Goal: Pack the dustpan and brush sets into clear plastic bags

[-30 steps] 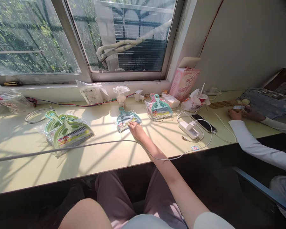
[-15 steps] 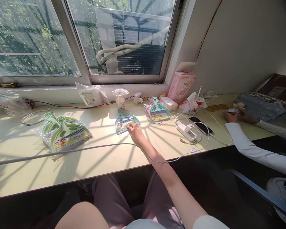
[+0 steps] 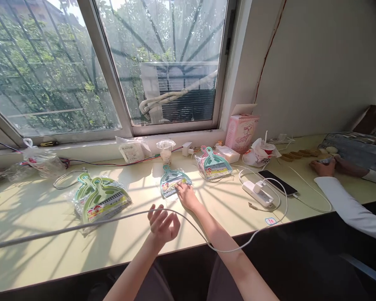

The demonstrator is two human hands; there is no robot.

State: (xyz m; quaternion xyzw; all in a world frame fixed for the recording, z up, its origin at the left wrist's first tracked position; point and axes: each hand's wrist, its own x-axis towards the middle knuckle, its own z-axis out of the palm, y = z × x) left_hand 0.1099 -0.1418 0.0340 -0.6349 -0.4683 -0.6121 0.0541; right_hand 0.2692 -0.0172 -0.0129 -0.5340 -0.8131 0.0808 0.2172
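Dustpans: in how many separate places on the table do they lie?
3: left dustpans, middle dustpan under the right hand, right dustpans near the pink box. Others may be hidden underneath.

Pale yellow table [image 3: 50, 259], partly sunlit. On it, left to right: bagged green dustpans [image 3: 113, 202]; bagged teal dustpan [image 3: 170, 182], plastic cup [image 3: 166, 156] just behind; bagged teal-and-pink pair [image 3: 217, 165]; white power strip [image 3: 253, 192]; dark phone [image 3: 277, 182] beside the strip. Pink box [image 3: 242, 134] at rear.
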